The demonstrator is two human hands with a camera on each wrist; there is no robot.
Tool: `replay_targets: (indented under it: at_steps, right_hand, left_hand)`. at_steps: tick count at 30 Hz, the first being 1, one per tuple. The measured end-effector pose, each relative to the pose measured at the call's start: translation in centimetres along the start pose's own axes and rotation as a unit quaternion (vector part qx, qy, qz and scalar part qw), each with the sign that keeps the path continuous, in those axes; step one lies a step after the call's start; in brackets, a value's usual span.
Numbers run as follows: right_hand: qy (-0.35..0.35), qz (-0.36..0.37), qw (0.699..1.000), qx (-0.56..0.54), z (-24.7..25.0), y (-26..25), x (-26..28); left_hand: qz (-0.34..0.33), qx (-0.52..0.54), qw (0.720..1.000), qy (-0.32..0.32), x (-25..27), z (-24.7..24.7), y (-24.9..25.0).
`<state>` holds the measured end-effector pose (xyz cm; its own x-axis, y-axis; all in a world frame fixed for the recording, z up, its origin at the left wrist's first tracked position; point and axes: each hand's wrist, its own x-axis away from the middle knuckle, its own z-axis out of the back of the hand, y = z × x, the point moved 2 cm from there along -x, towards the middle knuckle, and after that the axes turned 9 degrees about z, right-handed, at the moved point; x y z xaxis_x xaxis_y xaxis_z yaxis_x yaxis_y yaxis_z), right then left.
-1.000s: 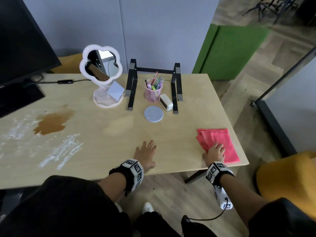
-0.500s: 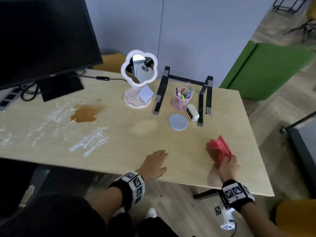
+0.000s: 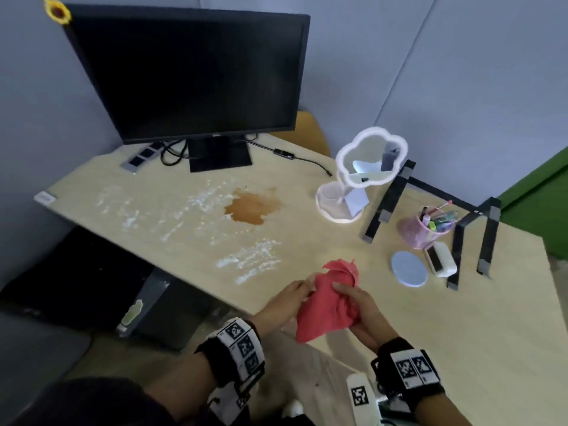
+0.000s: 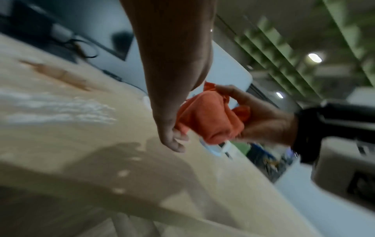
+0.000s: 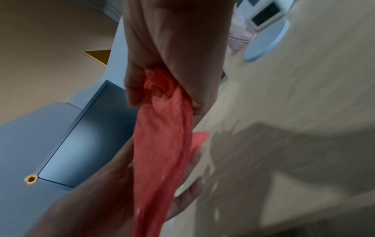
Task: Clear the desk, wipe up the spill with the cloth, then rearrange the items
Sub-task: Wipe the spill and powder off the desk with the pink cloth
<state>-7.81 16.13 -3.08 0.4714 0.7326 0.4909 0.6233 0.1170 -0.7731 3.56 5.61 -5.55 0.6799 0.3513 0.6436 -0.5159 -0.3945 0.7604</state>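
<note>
A crumpled red cloth (image 3: 329, 305) hangs just above the desk's front edge, held between both hands. My right hand (image 3: 353, 299) grips its bunched top, which the right wrist view shows squeezed in the fist (image 5: 162, 83). My left hand (image 3: 299, 292) holds the cloth's left edge (image 4: 182, 128), its fingers lying under the hanging fabric (image 5: 162, 152). A brown spill (image 3: 252, 207) lies mid-desk, beyond the hands and to their left. White smears (image 3: 249, 259) streak the wood around it.
A black monitor (image 3: 190, 75) stands at the back left. To the right are a cloud-shaped mirror (image 3: 365, 170), a black laptop stand (image 3: 461, 232), a pink pen cup (image 3: 421, 229), a white clock (image 3: 439, 259) and a grey-blue coaster (image 3: 408, 269).
My right hand lifted the cloth off the desk's right end and carried it left. The left hand rose from the desk and took hold of the cloth. The head turned left.
</note>
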Motion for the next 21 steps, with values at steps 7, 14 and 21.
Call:
replay_targets:
  at_steps: [7, 14, 21]
  right_hand:
    - [-0.037, -0.047, 0.998, 0.013, -7.2, 3.4, -2.8]
    - [-0.031, -0.074, 0.996, -0.039, -10.3, 4.2, -4.8]
    - [-0.031, -0.081, 0.995, -0.047, -11.0, 2.4, -7.2]
  left_hand:
    - [0.022, 0.058, 0.998, 0.0, 0.5, 6.9, -0.4]
    - [-0.06, -0.032, 0.982, 0.174, -0.5, 10.9, 0.3]
    - [-0.098, -0.147, 0.961, 0.213, -1.9, 13.1, 1.1]
